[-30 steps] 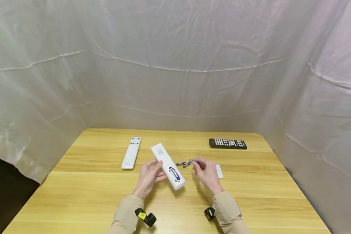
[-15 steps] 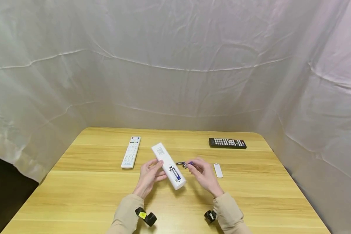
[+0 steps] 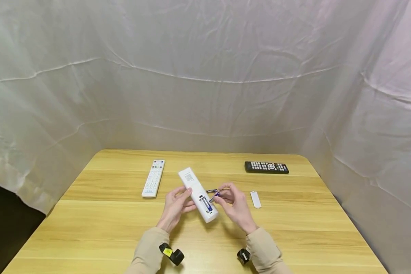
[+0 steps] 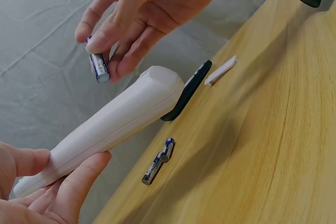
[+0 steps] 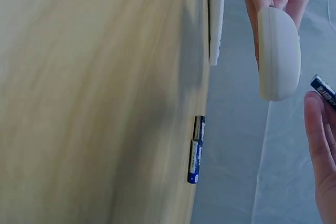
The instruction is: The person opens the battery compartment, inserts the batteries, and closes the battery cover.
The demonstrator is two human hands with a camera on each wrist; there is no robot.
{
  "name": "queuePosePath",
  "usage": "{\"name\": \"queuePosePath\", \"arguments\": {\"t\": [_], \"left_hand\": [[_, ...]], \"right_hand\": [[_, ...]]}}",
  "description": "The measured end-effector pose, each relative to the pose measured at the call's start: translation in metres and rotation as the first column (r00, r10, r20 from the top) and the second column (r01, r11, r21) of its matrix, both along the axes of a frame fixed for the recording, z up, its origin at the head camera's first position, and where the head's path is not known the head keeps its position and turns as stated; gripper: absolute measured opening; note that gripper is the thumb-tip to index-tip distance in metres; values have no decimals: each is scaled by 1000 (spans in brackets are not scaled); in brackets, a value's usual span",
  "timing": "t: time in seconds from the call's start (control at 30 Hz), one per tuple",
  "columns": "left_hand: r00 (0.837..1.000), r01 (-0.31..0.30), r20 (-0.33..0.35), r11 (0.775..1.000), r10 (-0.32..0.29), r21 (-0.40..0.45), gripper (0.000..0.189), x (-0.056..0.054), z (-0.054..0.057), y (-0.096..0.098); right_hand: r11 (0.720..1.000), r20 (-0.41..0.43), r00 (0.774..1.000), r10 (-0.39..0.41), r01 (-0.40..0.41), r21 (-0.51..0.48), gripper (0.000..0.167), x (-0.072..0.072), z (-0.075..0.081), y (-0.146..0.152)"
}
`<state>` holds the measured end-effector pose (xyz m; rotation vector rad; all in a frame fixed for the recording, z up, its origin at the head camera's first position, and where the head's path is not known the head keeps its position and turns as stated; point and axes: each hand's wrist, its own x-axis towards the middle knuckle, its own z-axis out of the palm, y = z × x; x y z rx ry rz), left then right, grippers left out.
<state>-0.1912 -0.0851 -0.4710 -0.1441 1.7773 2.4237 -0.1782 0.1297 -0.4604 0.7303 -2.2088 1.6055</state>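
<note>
My left hand (image 3: 174,207) grips a white remote control (image 3: 194,185) around its middle, raised off the table with its back turned up. Its battery compartment (image 3: 206,204) is uncovered, and one blue-and-silver battery lies in it. Thumb and fingers of my right hand (image 3: 237,205) pinch another battery (image 4: 100,66), tilted, right beside the compartment in the head view. In the left wrist view that battery hangs above the remote's end. Two more batteries (image 4: 157,163) lie end to end on the table below; in the head view the right hand partly hides them.
A white battery cover (image 3: 255,199) lies right of my right hand. Farther back on the wooden table (image 3: 99,228) are a black remote (image 3: 266,167) at the right and another white remote (image 3: 153,178) at the left. Pale curtains (image 3: 205,76) surround the table's back and sides.
My right hand has lifted a battery from beside the others and brought it left and toward me, up to the compartment. My left hand and the remote have stayed nearly still.
</note>
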Motion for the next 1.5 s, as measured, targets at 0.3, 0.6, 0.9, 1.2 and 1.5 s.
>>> {"name": "queuePosePath", "arguments": {"t": [0.3,0.6,0.9,1.2,1.5], "left_hand": [[1000,2,3,1000,-2,-5,55,1,2,2],[1000,19,-17,1000,-19,-4,51,2,1,4],[999,28,-29,1000,-28,5,46,3,3,7],[998,15,-58,1000,-15,-11,44,5,3,7],[997,7,-75,1000,-7,0,44,6,1,11]], "right_hand": [[998,-110,994,-7,13,62,20,4,1,-8],[979,-204,978,-38,77,187,28,10,1,-22],[939,-213,973,-93,157,307,22,14,3,-27],[898,-200,973,-116,189,397,21,17,5,-31],[873,-211,967,-144,225,433,20,19,5,-31]]}}
